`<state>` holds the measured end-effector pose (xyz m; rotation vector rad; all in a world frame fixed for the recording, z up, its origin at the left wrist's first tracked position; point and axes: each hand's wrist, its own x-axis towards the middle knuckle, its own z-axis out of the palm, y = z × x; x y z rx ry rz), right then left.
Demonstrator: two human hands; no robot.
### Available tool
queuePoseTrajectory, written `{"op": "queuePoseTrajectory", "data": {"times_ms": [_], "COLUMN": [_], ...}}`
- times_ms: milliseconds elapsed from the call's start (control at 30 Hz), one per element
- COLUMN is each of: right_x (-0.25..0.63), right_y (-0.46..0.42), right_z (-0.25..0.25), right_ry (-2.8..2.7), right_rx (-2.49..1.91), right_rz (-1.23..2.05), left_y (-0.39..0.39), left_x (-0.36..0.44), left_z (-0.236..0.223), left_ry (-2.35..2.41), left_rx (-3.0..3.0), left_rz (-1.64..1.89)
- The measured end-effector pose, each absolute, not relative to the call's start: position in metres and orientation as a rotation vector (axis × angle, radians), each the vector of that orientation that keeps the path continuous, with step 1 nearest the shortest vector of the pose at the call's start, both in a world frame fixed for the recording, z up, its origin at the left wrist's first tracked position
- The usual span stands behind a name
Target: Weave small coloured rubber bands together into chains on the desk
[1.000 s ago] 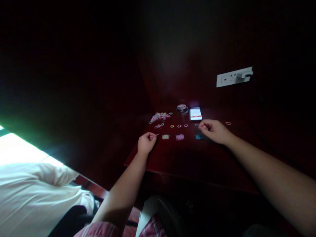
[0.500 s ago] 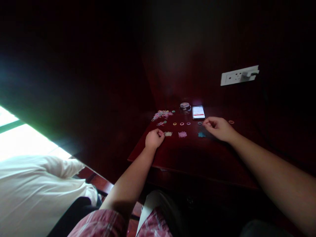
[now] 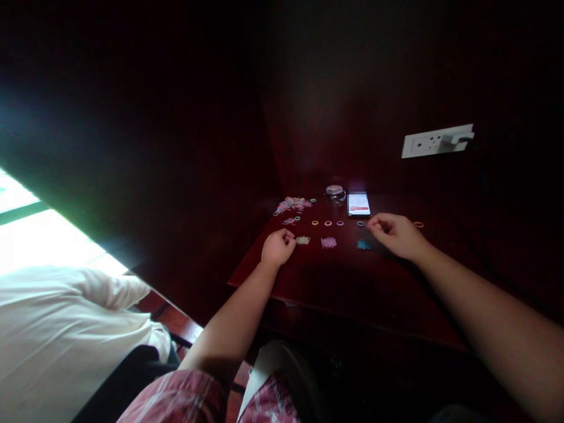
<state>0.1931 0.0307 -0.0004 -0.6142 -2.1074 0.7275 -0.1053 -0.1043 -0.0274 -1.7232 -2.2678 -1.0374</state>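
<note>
My left hand (image 3: 277, 247) rests on the dark red table with its fingers curled closed, just left of a pile of pale yellow rubber bands (image 3: 303, 240). Whatever it may hold is hidden. Over the right part of the table, my right hand (image 3: 396, 236) has thumb and fingertips pinched together beside a grey-blue hair band (image 3: 361, 224); anything between them is too small to make out. Below it lies a pile of teal rubber bands (image 3: 363, 244), and a pile of purple rubber bands (image 3: 328, 242) sits between the hands. Single yellow (image 3: 315, 222), pink (image 3: 328, 223) and purple bands (image 3: 339, 223) form a row behind.
A heap of mixed rubber bands (image 3: 294, 204) lies at the back left, near a round clear container (image 3: 335, 194). A lit phone (image 3: 358, 204) stands behind the row. A wall socket (image 3: 437, 141) holds a plug. At left, a person in white (image 3: 66, 335) sits beyond the partition.
The view has shifted slightly, so the table items appear a little farther right and lower. Both hands keep nearly the same pose and place beside the piles.
</note>
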Motion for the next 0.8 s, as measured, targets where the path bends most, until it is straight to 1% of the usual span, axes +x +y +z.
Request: {"op": "queuePoseTrajectory", "data": {"times_ms": [100, 333, 600, 800], "right_x": [0.193, 0.193, 0.193, 0.193], "right_y": [0.031, 0.032, 0.032, 0.028], "right_z": [-0.001, -0.001, -0.002, 0.001], "right_ry": [-2.105, -2.101, -2.114, -2.122], "right_rx": [-0.606, -0.627, -0.619, -0.612], "right_rz": [0.731, 0.748, 0.797, 0.729], "left_y": [-0.100, -0.092, -0.092, -0.083], "left_x": [-0.114, -0.121, -0.119, -0.125], "left_z": [-0.032, -0.039, -0.039, -0.040], "left_ry": [-2.277, -2.314, -2.275, -2.340], "left_rx": [-1.651, -1.759, -1.864, -1.734], "left_rz": [-1.075, -0.886, -0.921, -0.885]}}
